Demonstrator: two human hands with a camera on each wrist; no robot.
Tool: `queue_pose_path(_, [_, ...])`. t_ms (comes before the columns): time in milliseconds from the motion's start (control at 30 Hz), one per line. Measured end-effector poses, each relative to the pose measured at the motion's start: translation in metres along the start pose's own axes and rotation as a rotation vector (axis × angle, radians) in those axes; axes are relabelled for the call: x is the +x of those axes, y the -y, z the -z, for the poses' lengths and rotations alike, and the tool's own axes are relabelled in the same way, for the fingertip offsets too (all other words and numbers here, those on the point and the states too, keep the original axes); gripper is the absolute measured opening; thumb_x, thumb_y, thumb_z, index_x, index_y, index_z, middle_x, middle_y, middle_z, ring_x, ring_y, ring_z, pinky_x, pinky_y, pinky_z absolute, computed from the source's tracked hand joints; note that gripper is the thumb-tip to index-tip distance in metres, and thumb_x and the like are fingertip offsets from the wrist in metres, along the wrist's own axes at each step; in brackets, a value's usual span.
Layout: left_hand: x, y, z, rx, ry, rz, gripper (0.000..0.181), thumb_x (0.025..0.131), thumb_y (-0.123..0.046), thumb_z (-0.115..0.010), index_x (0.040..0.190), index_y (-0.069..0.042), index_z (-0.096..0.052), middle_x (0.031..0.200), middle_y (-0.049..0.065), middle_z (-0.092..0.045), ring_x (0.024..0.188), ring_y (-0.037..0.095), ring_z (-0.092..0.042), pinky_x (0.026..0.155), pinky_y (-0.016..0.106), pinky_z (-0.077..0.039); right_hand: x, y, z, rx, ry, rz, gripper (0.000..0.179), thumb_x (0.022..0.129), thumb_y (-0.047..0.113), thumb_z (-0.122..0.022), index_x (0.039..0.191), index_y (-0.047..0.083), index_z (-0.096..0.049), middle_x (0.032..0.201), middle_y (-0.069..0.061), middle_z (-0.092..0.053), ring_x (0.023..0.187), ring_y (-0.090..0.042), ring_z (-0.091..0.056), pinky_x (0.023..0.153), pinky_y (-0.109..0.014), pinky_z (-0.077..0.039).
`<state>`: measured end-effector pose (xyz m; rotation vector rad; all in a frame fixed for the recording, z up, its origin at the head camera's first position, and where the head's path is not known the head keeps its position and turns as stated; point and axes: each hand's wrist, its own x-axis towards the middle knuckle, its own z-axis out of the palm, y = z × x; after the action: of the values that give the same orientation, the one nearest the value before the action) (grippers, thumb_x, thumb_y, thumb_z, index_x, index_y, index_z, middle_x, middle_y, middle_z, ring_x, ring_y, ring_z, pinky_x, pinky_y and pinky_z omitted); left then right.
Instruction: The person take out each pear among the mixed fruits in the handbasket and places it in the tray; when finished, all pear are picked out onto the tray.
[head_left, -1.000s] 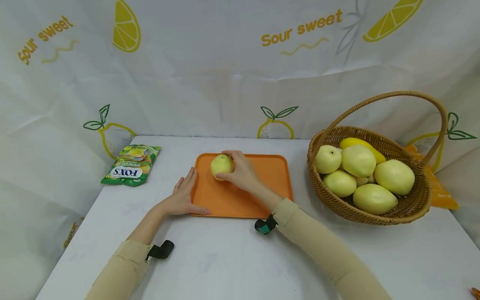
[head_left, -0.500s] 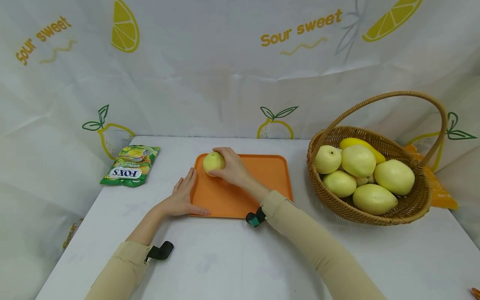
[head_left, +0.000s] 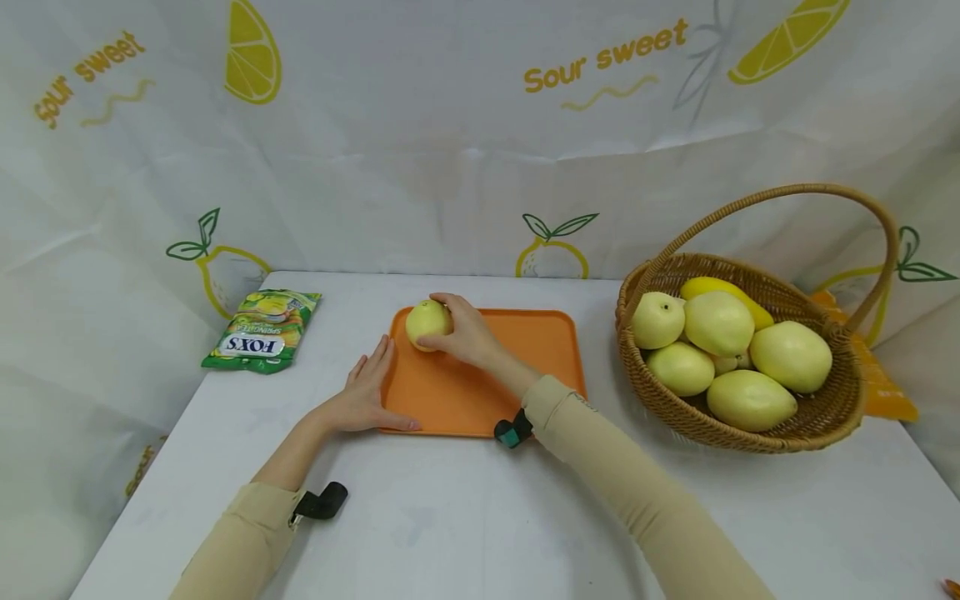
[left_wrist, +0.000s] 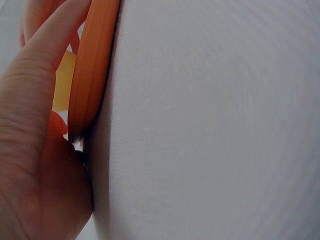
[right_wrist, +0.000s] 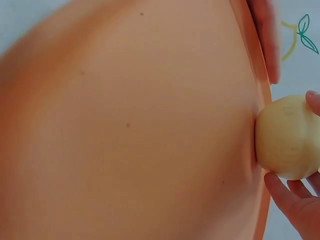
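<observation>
Near the back left corner of an orange tray [head_left: 480, 400], my right hand [head_left: 468, 337] grips a round pale yellow-green fruit [head_left: 427, 325]. In the right wrist view, fingertips and thumb sit on opposite sides of the fruit [right_wrist: 287, 137], which stands at the tray's raised rim [right_wrist: 262, 210]. My left hand [head_left: 363, 402] lies at the tray's front left corner, its fingers stretched along the left edge and the thumb along the front edge. The left wrist view shows that hand [left_wrist: 30, 115] close up against the tray's orange rim [left_wrist: 92, 65].
A wicker basket [head_left: 750, 433] with a tall handle holds several pale green fruits and a yellow one [head_left: 723, 296] at right. Behind it lies an orange packet [head_left: 885, 383]. A green Fox's packet [head_left: 262, 331] lies at left. A printed cloth hangs behind the white table [head_left: 420, 517].
My right hand has moved the fruit left and slightly back over the tray toward its back left corner, hardly shifting in the last half second. The left hand has stayed put.
</observation>
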<state>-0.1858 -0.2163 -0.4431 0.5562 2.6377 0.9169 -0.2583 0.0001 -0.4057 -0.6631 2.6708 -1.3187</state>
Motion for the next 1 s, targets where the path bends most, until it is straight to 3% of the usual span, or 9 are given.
queue_pose_path(233, [0.000,0.000,0.000,0.006,0.003,-0.001,0.134,0.071,-0.057,-0.081,0.154,0.001,0.007,0.161,0.016,0.016,0.147,0.034,0.011,0.114,0.054,0.009,-0.003,-0.003,0.002,0.067,0.027,-0.090,0.083,0.082,0.025,-0.081,0.149,0.006,-0.036,0.148,-0.011,-0.042,0.129,-0.027,-0.045,0.105,-0.042,-0.041])
queue_pose_path(500, [0.001,-0.001,0.000,0.015,0.008,0.004,0.135,0.070,-0.058,-0.080,0.154,0.000,0.008,0.161,0.015,0.017,0.147,0.033,0.012,0.115,0.054,0.009,-0.008,-0.006,0.003,0.272,0.027,-0.198,0.079,0.081,0.015,-0.082,0.146,0.006,-0.039,0.143,-0.012,-0.046,0.127,-0.028,-0.049,0.101,-0.042,-0.045])
queue_pose_path(1000, [0.000,0.000,0.000,0.015,0.012,0.003,0.133,0.071,-0.058,-0.080,0.154,-0.001,0.008,0.161,0.014,0.017,0.147,0.032,0.012,0.115,0.053,0.010,-0.004,-0.008,-0.008,0.274,0.006,-0.216,0.079,0.081,0.018,-0.082,0.147,0.008,-0.038,0.145,-0.011,-0.046,0.128,-0.028,-0.049,0.102,-0.043,-0.044])
